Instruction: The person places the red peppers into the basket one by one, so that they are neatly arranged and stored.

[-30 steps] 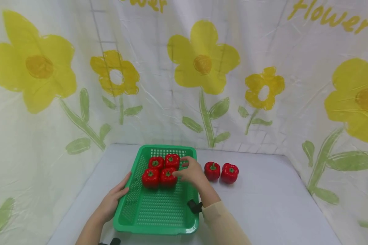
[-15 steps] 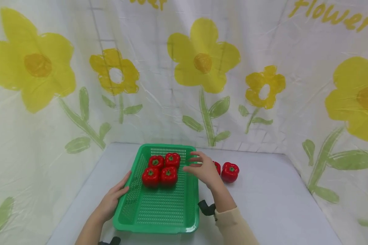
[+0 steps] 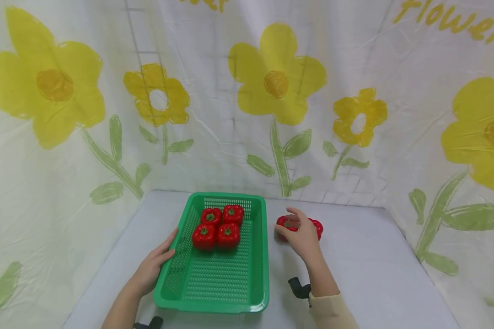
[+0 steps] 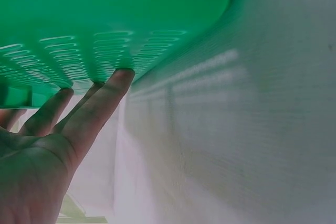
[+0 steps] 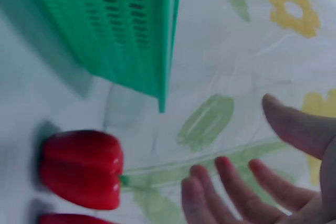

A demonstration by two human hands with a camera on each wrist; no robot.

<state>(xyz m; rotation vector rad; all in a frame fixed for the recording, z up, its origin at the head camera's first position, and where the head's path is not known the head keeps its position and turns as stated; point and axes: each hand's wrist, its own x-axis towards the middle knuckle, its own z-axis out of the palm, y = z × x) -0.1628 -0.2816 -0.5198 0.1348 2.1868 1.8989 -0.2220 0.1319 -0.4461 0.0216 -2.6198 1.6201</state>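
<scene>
A green plastic basket (image 3: pixel 265 274) stands on the table with several red bell peppers (image 3: pixel 204 236) grouped in its far half. My left hand (image 3: pixel 148 270) touches the basket's left side; the left wrist view shows straight fingers (image 4: pixel 97 111) against the slotted outer wall. To the right of the basket, my right hand (image 3: pixel 305 237) hovers above a red bell pepper (image 3: pixel 286 222), its fingers spread and apart from it. Another bell pepper (image 3: pixel 319 229) sits just beyond, partly covered by the hand. The right wrist view shows the nearer bell pepper (image 5: pixel 81 169) below the empty fingers.
A white table (image 3: pixel 366 269) carries everything, its far edge meeting a white curtain (image 3: pixel 214 151) printed with yellow flowers. The basket's right wall (image 5: pixel 131 35) rises close to the loose peppers. A dark wrist camera mount (image 3: pixel 299 289) sits below the right hand.
My right hand has let go of a pepper inside the basket and moved right, over the rim, to above the loose peppers. My left hand has stayed at the basket's side.
</scene>
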